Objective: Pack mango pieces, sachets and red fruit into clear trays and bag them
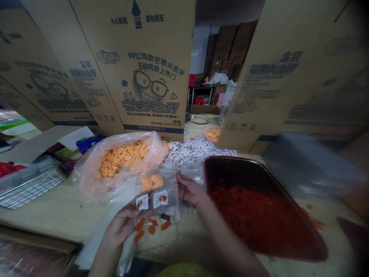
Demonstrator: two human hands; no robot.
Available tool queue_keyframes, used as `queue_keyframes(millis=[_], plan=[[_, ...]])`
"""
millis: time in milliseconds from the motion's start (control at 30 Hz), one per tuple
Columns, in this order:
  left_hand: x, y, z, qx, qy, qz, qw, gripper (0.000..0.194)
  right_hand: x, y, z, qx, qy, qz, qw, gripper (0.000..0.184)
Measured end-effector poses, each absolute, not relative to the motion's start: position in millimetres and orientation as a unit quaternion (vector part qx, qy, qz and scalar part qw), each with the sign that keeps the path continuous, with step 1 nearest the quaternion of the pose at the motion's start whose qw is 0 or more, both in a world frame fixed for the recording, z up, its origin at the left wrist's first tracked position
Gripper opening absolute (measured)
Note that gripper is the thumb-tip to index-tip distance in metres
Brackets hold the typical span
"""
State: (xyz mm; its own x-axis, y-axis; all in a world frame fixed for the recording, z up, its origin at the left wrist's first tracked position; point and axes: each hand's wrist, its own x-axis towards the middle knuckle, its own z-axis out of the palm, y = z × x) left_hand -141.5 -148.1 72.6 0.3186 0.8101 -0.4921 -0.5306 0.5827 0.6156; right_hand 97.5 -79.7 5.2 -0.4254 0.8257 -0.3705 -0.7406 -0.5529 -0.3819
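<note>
I hold a clear plastic clamshell tray (161,192) between both hands above the wooden table (57,211). Inside it lie two orange crescent candies (152,182), two small white-and-red sachets (152,200) and several small red-orange pieces (152,227). My left hand (122,225) grips the tray's near left corner, thumb by a sachet. My right hand (188,189) pinches the tray's right edge. Behind the tray sits an open plastic bag of orange candies (122,157).
A large dark red tray of red candy (259,211) fills the right. A heap of red-and-white sachets (196,150) and a small bowl of orange pieces (213,134) lie behind. Tall printed cartons (138,65) wall the back. Stacked clear trays (25,182) rest at left.
</note>
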Motion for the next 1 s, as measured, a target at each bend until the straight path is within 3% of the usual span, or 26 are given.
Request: queue_keyframes(millis=[433, 600, 1000], plan=[[-146.7, -148.1, 64.4, 0.189, 0.406, 0.428, 0.785, 0.045, 101.7, -81.6, 9.1, -0.268, -0.112, 0.845, 0.449, 0.026], [-144.7, -148.2, 65.5, 0.194, 0.405, 0.414, 0.792, 0.044, 108.7, -82.6, 22.0, -0.289, -0.167, 0.828, 0.452, 0.035], [-139.2, -148.2, 75.0, 0.161, 0.419, 0.407, 0.796, 0.046, 99.1, -83.0, 13.2, -0.233, -0.111, 0.851, 0.457, 0.026]])
